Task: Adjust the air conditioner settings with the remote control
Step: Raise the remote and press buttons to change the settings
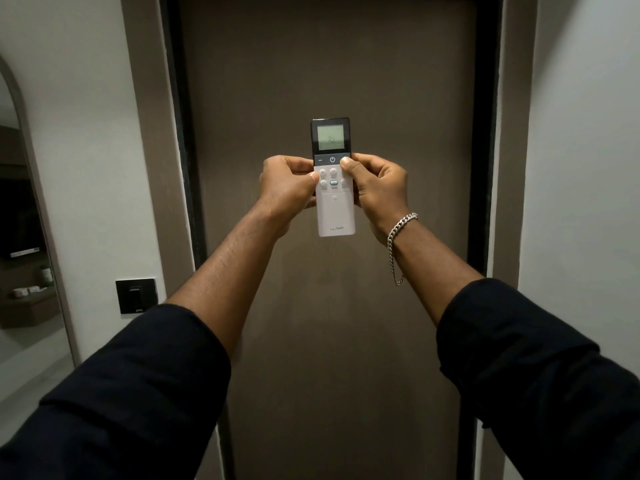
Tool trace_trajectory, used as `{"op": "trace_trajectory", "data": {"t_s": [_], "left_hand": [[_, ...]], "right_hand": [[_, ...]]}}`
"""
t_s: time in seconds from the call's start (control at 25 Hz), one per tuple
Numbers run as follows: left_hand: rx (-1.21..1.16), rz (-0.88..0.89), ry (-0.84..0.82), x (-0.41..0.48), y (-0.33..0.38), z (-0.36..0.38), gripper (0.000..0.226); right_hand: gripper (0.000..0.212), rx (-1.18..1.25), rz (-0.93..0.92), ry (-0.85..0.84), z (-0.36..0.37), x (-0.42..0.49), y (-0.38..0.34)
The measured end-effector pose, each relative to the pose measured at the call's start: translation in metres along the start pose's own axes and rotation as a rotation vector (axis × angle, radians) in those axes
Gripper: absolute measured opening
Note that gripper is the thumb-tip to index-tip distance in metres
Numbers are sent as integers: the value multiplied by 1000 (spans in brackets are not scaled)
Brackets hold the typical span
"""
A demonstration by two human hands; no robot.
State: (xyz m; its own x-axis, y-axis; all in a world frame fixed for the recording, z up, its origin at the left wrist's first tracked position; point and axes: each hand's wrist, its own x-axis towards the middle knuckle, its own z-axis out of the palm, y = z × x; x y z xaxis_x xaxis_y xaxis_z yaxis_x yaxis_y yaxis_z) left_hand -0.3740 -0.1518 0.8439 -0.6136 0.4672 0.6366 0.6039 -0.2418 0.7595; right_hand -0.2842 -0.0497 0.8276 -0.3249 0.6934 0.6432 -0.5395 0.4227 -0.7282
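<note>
Both hands, left (287, 188) and right (377, 188), clasp the remote (334, 209); press with the right thumb only, keeping it upright and steady.

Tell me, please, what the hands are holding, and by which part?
Both hands, left and right, hold the remote control upright by the side edges of its button section, below the display. The right thumb rests on the top-right button.

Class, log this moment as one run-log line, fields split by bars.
left hand: holds remote | right hand: holds remote, thumb on top-right button | display: lit | backdrop: door
</note>
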Motion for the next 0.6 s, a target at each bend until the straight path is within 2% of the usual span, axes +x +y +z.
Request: {"op": "trace_trajectory", "data": {"t_s": [0.16,0.32,0.6], "left_hand": [[8,15,0,-3,0,1,23],[12,7,-1,-6,0,3,18],[18,1,-5,-7,1,-3,23]], "right_hand": [[3,47,29,-14,-2,0,-3],[4,46,51,-16,-3,-2,-1],[8,75,51,-90,-2,-4,-2]]}}
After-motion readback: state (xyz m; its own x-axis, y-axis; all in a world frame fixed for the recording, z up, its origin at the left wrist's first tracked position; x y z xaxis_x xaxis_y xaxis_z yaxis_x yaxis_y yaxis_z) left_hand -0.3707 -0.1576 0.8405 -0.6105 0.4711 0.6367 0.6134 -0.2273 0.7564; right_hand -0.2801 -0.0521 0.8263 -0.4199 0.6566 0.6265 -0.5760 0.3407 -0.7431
